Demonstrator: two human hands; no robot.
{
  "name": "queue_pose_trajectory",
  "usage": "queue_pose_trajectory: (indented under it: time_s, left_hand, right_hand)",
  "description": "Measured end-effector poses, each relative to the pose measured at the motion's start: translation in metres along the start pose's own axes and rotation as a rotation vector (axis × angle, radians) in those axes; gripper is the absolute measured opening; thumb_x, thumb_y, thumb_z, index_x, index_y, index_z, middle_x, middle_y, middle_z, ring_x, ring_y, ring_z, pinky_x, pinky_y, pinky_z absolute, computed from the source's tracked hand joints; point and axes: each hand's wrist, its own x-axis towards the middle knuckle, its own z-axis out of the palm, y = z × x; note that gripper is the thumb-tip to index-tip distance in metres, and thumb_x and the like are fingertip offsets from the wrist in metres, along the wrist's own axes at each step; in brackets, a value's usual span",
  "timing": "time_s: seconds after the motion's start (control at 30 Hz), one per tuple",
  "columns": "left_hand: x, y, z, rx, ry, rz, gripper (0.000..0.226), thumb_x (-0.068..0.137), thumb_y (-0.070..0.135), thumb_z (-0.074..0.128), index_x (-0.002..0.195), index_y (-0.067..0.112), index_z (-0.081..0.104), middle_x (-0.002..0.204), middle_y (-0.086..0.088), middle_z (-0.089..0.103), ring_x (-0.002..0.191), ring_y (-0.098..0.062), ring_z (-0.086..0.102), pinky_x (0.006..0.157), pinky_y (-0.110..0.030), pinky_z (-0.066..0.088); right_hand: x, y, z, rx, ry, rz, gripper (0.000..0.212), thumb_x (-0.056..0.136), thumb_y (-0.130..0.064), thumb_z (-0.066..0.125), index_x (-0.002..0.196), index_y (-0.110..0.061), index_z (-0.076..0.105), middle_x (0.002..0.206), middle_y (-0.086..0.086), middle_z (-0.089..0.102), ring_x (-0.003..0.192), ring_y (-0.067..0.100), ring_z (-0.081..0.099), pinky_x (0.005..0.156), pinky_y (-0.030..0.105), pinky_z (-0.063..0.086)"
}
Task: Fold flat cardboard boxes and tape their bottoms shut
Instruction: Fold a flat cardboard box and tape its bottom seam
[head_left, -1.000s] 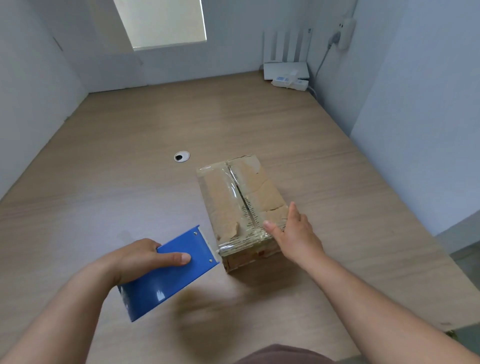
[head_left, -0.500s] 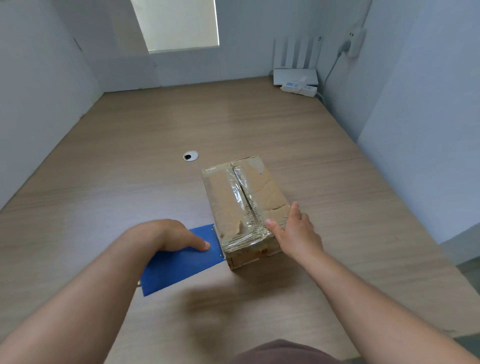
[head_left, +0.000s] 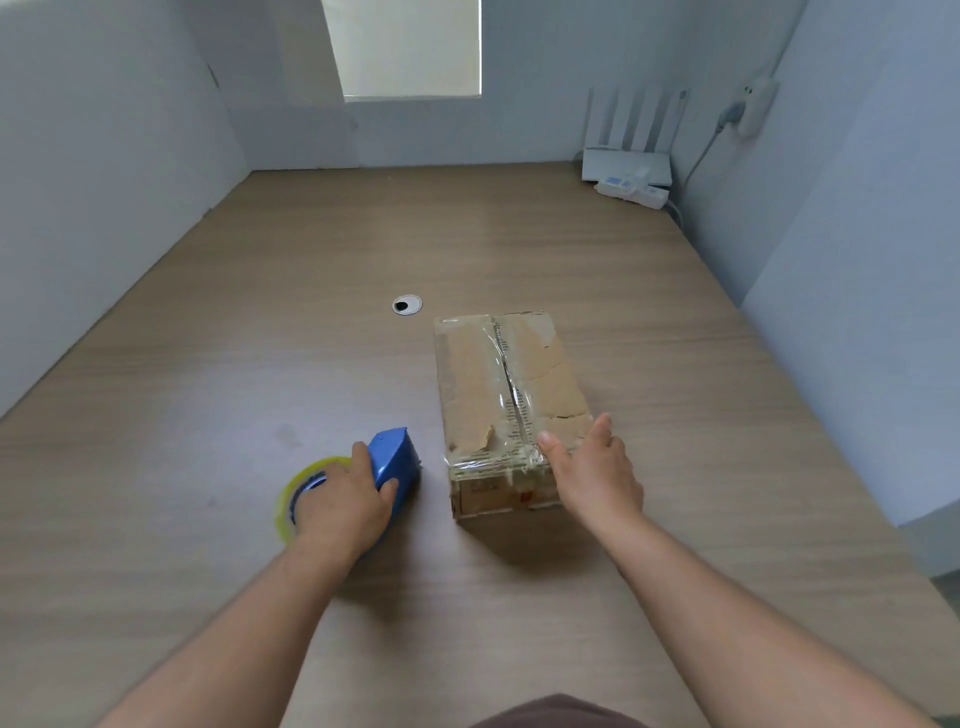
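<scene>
the worn brown cardboard box (head_left: 511, 384), seam taped, sits on the pale wooden table (head_left: 208, 364), the right hand (head_left: 595, 480) resting straight, relaxed fingers on its near end, probably to steady it, while the left hand (head_left: 340, 501) grasps the blue tape dispenser (head_left: 392, 457) just beside it, seemingly parking it.

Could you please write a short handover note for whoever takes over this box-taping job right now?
Left hand: grips the blue tape dispenser, which is down on the table to the left of the cardboard box and apart from it.
Right hand: open, thumb on the box's top near edge, fingers by its near right corner.
Done: the box is folded, and clear tape runs along the upturned centre seam and over the near end.
Left: probably smooth the tape down, set this box aside and move on to the next one.
</scene>
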Motion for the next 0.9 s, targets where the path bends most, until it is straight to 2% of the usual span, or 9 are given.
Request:
queue_pose_trajectory:
  time_s: [0.07, 0.13, 0.23, 0.37, 0.57, 0.67, 0.77, 0.83, 0.9]
  left_hand:
    - [-0.006, 0.005, 0.004, 0.017, -0.001, -0.048, 0.068, 0.097, 0.053, 0.028, 0.151, 0.016, 0.009, 0.139, -0.018, 0.041, 0.124, -0.032, 0.046, 0.098, -0.039, 0.041]
    - [-0.016, 0.017, 0.007, -0.107, 0.074, -0.015, 0.069, 0.099, 0.051, 0.026, 0.153, 0.015, 0.003, 0.155, -0.018, 0.017, 0.143, -0.031, 0.019, 0.115, -0.042, 0.022]
    - [-0.027, 0.049, 0.008, -0.504, 0.176, 0.220, 0.067, 0.100, 0.046, 0.026, 0.153, 0.014, 0.001, 0.161, -0.003, 0.000, 0.148, -0.015, -0.001, 0.117, -0.027, 0.001]
    - [-0.022, 0.082, 0.007, -0.989, -0.071, 0.122, 0.067, 0.100, 0.048, 0.028, 0.153, 0.021, -0.002, 0.159, -0.002, 0.020, 0.144, -0.021, 0.022, 0.114, -0.031, 0.019]
    - [-0.021, 0.093, 0.012, -0.852, -0.095, -0.063, 0.095, 0.086, 0.073, 0.030, 0.153, 0.013, 0.001, 0.155, -0.011, 0.029, 0.136, -0.032, 0.037, 0.106, -0.045, 0.038]
    - [-0.019, 0.093, 0.016, -0.936, -0.088, -0.091, 0.080, 0.093, 0.064, 0.029, 0.154, 0.016, 0.007, 0.154, -0.009, 0.030, 0.137, -0.032, 0.036, 0.105, -0.050, 0.039]
    - [-0.018, 0.089, 0.021, -1.032, -0.083, -0.070, 0.068, 0.097, 0.056, 0.026, 0.154, 0.022, 0.013, 0.155, -0.007, 0.029, 0.141, -0.028, 0.029, 0.114, -0.044, 0.027]
    - [-0.018, 0.086, 0.022, -1.062, -0.064, -0.047, 0.063, 0.099, 0.054, 0.025, 0.153, 0.023, 0.016, 0.155, -0.005, 0.030, 0.142, -0.026, 0.028, 0.114, -0.040, 0.024]
    - [-0.016, 0.084, 0.020, -1.035, -0.071, -0.005, 0.062, 0.099, 0.053, 0.023, 0.154, 0.025, 0.014, 0.154, -0.006, 0.033, 0.140, -0.026, 0.032, 0.112, -0.040, 0.027]
  right_hand:
    - [0.000, 0.002, -0.001, 0.001, -0.002, -0.002, 0.091, 0.088, -0.066, 0.039, 0.151, -0.010, 0.005, 0.147, 0.015, 0.033, 0.133, 0.033, 0.035, 0.102, 0.047, 0.033]
    - [0.000, 0.005, -0.001, -0.003, -0.008, -0.011, 0.091, 0.089, -0.067, 0.038, 0.151, -0.010, 0.004, 0.147, 0.014, 0.033, 0.133, 0.033, 0.036, 0.102, 0.048, 0.034]
    - [0.000, 0.007, -0.003, -0.008, -0.020, -0.035, 0.091, 0.089, -0.067, 0.035, 0.151, -0.009, 0.003, 0.148, 0.014, 0.033, 0.133, 0.033, 0.036, 0.102, 0.048, 0.033]
    - [0.002, 0.008, -0.008, -0.025, -0.062, -0.047, 0.093, 0.088, -0.070, 0.031, 0.151, -0.010, 0.000, 0.150, 0.014, 0.031, 0.135, 0.032, 0.034, 0.104, 0.048, 0.031]
    - [-0.004, -0.005, -0.003, -0.160, -0.078, 0.009, 0.127, 0.062, -0.091, 0.041, 0.150, -0.007, 0.002, 0.148, 0.011, 0.031, 0.136, 0.028, 0.032, 0.101, 0.049, 0.033]
    - [0.001, 0.005, -0.005, -0.073, -0.024, -0.060, 0.087, 0.079, -0.074, 0.047, 0.137, -0.011, 0.029, 0.137, 0.009, 0.045, 0.127, 0.029, 0.042, 0.097, 0.047, 0.038]
    - [0.007, 0.019, -0.011, -0.007, -0.012, -0.149, 0.044, 0.095, -0.053, 0.040, 0.115, -0.016, 0.048, 0.120, 0.007, 0.058, 0.115, 0.030, 0.052, 0.093, 0.043, 0.041]
    - [0.011, 0.026, -0.017, 0.054, -0.024, -0.194, 0.031, 0.098, -0.045, 0.037, 0.095, -0.017, 0.050, 0.103, 0.007, 0.062, 0.105, 0.033, 0.056, 0.090, 0.043, 0.042]
    - [0.017, 0.030, -0.026, 0.010, -0.039, -0.246, 0.034, 0.100, -0.042, 0.033, 0.092, -0.015, 0.052, 0.100, 0.010, 0.064, 0.102, 0.034, 0.057, 0.088, 0.042, 0.043]
